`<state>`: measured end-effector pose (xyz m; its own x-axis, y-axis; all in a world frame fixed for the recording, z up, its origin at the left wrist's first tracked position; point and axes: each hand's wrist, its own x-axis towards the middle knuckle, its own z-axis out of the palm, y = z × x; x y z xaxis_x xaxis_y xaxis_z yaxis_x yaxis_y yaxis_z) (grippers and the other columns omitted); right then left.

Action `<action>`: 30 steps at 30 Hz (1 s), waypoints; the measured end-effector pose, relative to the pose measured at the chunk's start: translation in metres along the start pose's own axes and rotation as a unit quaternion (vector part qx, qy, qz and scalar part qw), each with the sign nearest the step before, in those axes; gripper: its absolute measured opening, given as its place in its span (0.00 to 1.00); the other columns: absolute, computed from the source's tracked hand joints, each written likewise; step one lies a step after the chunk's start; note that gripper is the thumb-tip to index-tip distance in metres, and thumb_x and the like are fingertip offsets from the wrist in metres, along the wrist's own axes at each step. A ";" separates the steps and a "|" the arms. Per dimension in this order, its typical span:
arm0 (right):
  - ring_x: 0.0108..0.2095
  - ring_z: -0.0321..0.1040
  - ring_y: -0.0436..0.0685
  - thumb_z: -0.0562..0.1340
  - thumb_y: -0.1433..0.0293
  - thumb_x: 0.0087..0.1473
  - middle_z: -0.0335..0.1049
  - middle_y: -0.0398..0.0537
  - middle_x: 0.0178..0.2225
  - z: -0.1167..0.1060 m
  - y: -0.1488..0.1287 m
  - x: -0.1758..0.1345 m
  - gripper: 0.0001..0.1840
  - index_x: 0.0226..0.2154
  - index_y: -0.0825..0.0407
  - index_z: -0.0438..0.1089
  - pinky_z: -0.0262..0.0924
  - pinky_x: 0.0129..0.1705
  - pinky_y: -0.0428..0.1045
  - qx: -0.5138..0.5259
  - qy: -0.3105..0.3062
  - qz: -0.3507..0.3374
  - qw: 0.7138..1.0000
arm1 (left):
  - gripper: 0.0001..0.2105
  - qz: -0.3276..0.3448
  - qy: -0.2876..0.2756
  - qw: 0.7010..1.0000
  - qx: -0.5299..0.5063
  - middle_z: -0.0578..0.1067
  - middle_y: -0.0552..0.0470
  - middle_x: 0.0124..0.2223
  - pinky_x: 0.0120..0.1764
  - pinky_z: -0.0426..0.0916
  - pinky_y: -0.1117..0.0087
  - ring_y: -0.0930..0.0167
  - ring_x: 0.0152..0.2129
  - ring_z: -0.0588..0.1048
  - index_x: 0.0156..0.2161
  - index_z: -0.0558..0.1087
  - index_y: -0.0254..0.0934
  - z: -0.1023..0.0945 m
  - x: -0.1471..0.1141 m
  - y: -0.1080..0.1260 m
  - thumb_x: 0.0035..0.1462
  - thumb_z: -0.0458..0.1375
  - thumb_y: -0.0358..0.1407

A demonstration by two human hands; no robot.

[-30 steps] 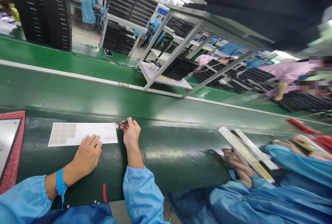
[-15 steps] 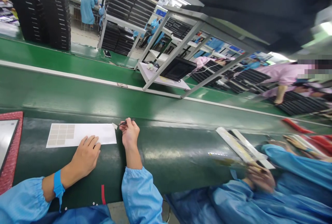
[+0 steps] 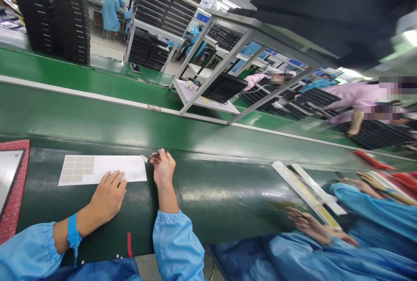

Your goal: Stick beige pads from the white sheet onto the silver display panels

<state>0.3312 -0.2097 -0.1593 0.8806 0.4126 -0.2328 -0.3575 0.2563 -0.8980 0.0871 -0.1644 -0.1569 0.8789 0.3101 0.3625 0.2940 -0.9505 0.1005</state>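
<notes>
A white sticker sheet (image 3: 122, 166) lies on the dark green mat, with several greyish-beige square stickers (image 3: 78, 168) in rows at its left end. My left hand (image 3: 110, 194) rests on the sheet's lower edge, fingers stretched out over the blank part. Past the sheet's right end, my right hand (image 3: 163, 168) is closed around dark tweezers (image 3: 155, 155), mostly covered by the fingers. At their tip a small pale sticker (image 3: 144, 158) is held over the sheet's upper right corner. A blue band (image 3: 73, 231) circles my left wrist.
Left, a screen panel (image 3: 9, 172) lies on red bubble wrap (image 3: 19, 198). A red strip (image 3: 129, 244) sticks to the near table edge. To the right, a co-worker's hands (image 3: 309, 226) are near long white strips (image 3: 302, 190). Beyond stands a metal rack (image 3: 203, 59).
My hands, the tweezers and the sheet stay almost still. At right, the co-worker's hand has moved left and lower, off the white strips.
</notes>
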 end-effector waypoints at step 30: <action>0.28 0.69 0.49 0.70 0.54 0.64 0.71 0.48 0.33 -0.001 -0.001 -0.002 0.24 0.38 0.57 0.65 0.66 0.29 0.42 0.001 0.006 0.001 1.000 | 0.13 -0.006 0.001 1.000 -0.009 0.77 0.41 0.63 0.66 0.61 0.50 0.55 0.62 0.73 0.55 0.76 0.34 0.004 -0.002 0.002 0.72 0.52 0.30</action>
<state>0.3302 -0.2116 -0.1581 0.8837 0.4020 -0.2398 -0.3601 0.2566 -0.8969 0.0875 -0.1664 -0.1612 0.8750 0.3210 0.3624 0.2973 -0.9471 0.1209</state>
